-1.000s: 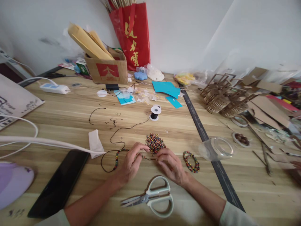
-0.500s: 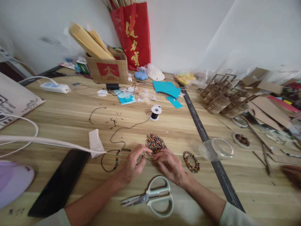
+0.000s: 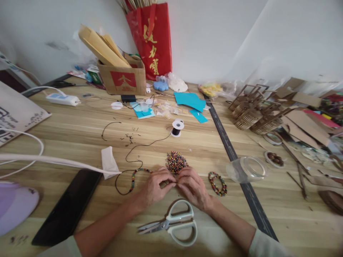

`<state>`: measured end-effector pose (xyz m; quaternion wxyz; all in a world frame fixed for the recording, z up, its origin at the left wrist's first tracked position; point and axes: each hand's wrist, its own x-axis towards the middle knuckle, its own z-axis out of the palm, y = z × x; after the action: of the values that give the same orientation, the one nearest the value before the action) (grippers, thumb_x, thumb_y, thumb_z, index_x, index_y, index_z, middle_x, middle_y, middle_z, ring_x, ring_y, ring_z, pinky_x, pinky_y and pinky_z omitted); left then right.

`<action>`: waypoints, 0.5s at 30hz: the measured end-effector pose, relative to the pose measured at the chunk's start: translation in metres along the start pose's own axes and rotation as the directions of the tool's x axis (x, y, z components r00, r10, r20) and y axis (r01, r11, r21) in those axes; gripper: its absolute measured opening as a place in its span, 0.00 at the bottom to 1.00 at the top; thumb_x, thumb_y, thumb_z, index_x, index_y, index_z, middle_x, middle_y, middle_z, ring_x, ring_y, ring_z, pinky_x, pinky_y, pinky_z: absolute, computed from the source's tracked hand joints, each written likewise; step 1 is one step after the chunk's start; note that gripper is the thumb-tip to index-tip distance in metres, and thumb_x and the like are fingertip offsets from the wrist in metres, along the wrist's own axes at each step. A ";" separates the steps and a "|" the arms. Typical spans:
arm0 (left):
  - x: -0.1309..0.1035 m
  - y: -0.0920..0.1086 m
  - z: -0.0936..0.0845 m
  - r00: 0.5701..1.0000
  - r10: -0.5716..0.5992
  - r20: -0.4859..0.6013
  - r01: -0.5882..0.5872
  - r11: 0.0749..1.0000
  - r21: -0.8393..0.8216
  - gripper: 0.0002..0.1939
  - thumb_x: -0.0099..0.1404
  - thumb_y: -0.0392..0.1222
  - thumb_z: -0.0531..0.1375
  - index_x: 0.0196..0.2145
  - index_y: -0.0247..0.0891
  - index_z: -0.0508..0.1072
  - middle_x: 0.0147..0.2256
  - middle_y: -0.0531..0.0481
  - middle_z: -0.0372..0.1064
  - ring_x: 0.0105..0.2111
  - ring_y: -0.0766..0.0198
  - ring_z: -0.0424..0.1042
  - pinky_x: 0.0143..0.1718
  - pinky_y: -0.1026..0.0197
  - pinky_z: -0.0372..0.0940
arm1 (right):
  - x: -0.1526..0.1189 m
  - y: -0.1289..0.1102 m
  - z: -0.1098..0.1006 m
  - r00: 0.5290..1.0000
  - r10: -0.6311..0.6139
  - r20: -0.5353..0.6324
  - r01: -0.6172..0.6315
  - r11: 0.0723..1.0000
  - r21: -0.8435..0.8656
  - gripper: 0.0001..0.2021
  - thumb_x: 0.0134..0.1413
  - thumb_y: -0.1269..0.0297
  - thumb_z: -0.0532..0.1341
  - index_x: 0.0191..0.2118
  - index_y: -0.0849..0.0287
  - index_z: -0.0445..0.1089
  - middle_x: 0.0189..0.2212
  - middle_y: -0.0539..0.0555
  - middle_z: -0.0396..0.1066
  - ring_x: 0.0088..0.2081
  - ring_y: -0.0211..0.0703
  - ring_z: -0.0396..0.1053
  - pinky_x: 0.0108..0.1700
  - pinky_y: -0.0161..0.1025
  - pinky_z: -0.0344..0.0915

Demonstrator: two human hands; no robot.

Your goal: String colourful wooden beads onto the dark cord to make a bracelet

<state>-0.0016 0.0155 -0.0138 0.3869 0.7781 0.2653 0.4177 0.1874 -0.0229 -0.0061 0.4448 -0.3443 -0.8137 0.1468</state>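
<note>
Black cord runs across the desk from a white spool to a strand of coloured beads, whose near end reaches the left hand. Left grip: thumb and forefinger pinched on the cord. Right hand: fingertips also closed on it, just beside the left's; any bead between them is hidden. Loose bead pile directly beyond. Beaded ring right; scissors on the near side.

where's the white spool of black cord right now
In the head view, the white spool of black cord stands upright just right of centre, beyond the pile of small multicoloured beads and short of the flat blue sheets.
</note>
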 end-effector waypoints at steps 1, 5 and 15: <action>0.000 0.000 0.000 1.000 -0.014 -0.002 0.014 1.000 0.001 0.04 0.62 0.34 0.62 0.28 0.35 0.76 0.27 0.46 0.74 0.31 0.60 0.72 0.36 0.58 0.67 | 0.000 0.001 0.000 1.000 0.011 0.007 -0.011 1.000 -0.005 0.07 0.62 0.73 0.57 0.43 0.56 0.67 0.38 0.57 0.69 0.43 0.47 0.67 0.45 0.47 0.69; 0.002 -0.001 -0.004 0.992 -0.101 -0.072 0.102 0.995 0.015 0.04 0.61 0.34 0.63 0.29 0.36 0.77 0.28 0.47 0.75 0.31 0.61 0.72 0.36 0.60 0.68 | -0.003 0.007 0.003 0.995 0.095 0.025 -0.093 0.992 -0.088 0.09 0.62 0.71 0.58 0.47 0.55 0.68 0.42 0.59 0.68 0.47 0.50 0.66 0.47 0.49 0.68; 0.003 -0.002 -0.007 0.967 -0.205 -0.153 0.213 0.976 0.038 0.03 0.60 0.34 0.62 0.28 0.36 0.77 0.28 0.49 0.76 0.30 0.63 0.73 0.34 0.63 0.68 | 0.002 0.009 0.009 0.991 0.109 0.083 -0.082 0.957 -0.278 0.08 0.61 0.73 0.58 0.43 0.56 0.72 0.42 0.59 0.68 0.50 0.53 0.62 0.50 0.54 0.65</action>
<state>-0.0060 0.0211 -0.0119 0.3870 0.7226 0.3852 0.4239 0.1827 -0.0139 -0.0149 0.3448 -0.4339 -0.8293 0.0709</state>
